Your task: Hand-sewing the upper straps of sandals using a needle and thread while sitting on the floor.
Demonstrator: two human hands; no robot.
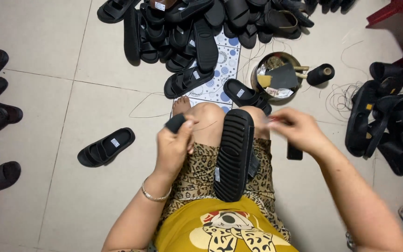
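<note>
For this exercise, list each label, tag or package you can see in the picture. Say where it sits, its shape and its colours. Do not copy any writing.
Small white rectangular label on the insole of the lone black sandal on the floor, left.
White label on the black sandal beside the round metal bowl.
White label on the black sandal lying on the blue-patterned tile.

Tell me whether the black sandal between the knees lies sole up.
Yes: the black sandal rests on the lap between the knees with its ridged tread facing the camera.
</note>
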